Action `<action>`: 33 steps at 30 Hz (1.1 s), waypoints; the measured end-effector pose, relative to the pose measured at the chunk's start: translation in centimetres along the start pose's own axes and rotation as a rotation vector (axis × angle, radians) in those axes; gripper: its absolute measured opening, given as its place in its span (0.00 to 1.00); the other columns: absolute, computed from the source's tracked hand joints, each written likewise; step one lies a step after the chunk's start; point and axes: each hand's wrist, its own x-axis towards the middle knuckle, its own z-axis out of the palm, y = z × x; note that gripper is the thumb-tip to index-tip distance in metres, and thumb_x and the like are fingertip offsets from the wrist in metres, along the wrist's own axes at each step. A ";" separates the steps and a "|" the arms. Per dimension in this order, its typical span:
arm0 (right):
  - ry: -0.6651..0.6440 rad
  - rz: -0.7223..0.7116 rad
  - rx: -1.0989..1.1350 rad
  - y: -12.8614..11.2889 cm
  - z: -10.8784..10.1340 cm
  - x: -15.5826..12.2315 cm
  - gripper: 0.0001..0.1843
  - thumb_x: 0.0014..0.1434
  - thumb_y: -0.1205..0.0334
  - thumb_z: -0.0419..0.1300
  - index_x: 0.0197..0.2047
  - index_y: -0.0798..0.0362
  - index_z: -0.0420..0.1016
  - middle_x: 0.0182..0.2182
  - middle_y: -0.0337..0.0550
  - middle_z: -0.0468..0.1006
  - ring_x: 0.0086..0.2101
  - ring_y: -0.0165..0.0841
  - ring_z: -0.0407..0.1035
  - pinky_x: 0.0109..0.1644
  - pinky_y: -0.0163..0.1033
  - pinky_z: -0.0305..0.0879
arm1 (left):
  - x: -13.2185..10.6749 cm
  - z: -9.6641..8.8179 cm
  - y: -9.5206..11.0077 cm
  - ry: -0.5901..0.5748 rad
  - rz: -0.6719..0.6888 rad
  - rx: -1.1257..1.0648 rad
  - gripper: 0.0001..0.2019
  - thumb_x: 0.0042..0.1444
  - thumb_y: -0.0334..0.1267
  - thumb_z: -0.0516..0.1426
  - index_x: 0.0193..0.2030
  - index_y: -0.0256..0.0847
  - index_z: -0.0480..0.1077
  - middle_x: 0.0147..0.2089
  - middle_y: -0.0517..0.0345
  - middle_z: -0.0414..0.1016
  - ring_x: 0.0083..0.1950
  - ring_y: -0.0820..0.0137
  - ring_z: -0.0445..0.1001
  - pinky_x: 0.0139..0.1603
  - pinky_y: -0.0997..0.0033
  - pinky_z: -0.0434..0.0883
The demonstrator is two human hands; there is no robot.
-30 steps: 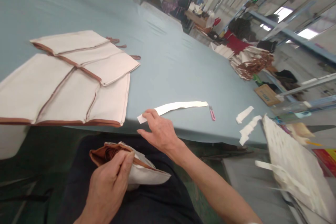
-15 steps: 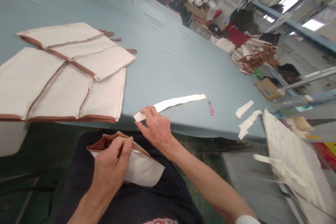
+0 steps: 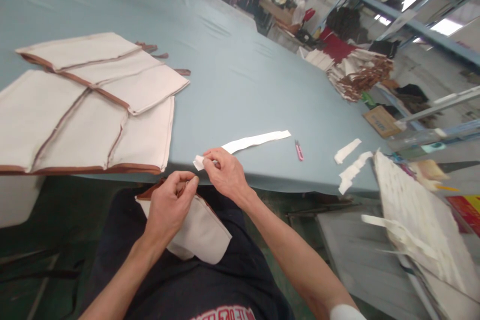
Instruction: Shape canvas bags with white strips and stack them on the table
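My left hand point(image 3: 170, 205) pinches the upper edge of a cream fabric piece with brown trim point(image 3: 206, 232), which hangs over my lap. Just right of it, at the table's front edge, my right hand point(image 3: 225, 170) closes finger and thumb on the near end of a white strip point(image 3: 258, 139). That end pokes out crumpled past the fingertips; the rest lies on the table. Pink thread snips point(image 3: 299, 150) lie beyond the strip's far end.
Cream panels with brown edging point(image 3: 86, 115) overlap on the left of the blue-grey table point(image 3: 225, 70). Short white scraps point(image 3: 354, 172) lie at the right, beside a pale board point(image 3: 416, 220) with strips on it. A fabric stack point(image 3: 360, 72) sits at the far right.
My left hand has risen with the fabric piece towards the table edge. The strip's near end, flat before, is now crumpled in my right fingers. The view has shifted slightly.
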 end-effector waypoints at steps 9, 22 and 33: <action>-0.015 0.040 0.182 0.6 -0.2 0.5 0.07 0.68 0.63 0.65 0.38 0.47 0.84 0.51 0.37 0.90 0.46 0.34 0.82 0.52 0.38 0.76 | 0.3 0.4 0.3 0.089 0.035 0.086 0.19 0.65 0.58 0.58 0.50 0.46 0.78 0.26 0.63 0.82 0.32 0.59 0.84 0.39 0.63 0.78; 0.053 0.184 0.462 0.8 -0.8 1.0 0.10 0.69 0.59 0.64 0.34 0.49 0.79 0.24 0.32 0.78 0.29 0.32 0.73 0.40 0.36 0.70 | 2.0 0.8 0.5 -0.083 0.178 0.410 0.24 0.67 0.51 0.54 0.61 0.45 0.83 0.27 0.58 0.83 0.30 0.57 0.83 0.36 0.65 0.71; 0.391 0.451 0.693 7.5 -5.2 2.6 0.13 0.74 0.56 0.54 0.36 0.47 0.67 0.17 0.29 0.68 0.19 0.29 0.65 0.23 0.31 0.60 | 2.6 0.8 0.1 -0.138 0.220 0.683 0.22 0.73 0.48 0.52 0.63 0.46 0.81 0.31 0.53 0.88 0.33 0.53 0.88 0.31 0.67 0.66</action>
